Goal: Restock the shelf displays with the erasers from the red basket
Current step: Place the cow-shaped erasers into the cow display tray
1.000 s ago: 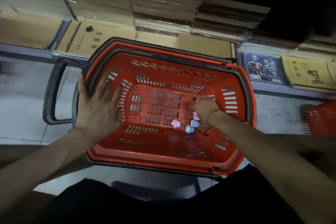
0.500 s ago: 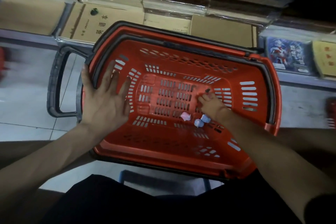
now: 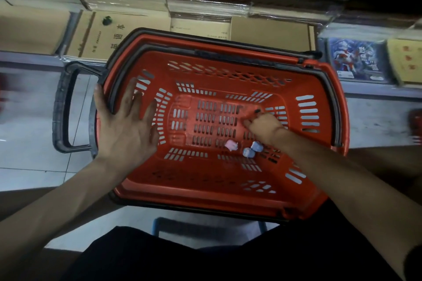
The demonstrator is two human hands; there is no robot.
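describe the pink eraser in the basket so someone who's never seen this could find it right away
Look into the red basket in front of the shelves. On its slotted floor, just nearer than the right hand, lies the pink eraser. It is the only pink piece there, lying left of and apart from the two blue erasers, which sit together.
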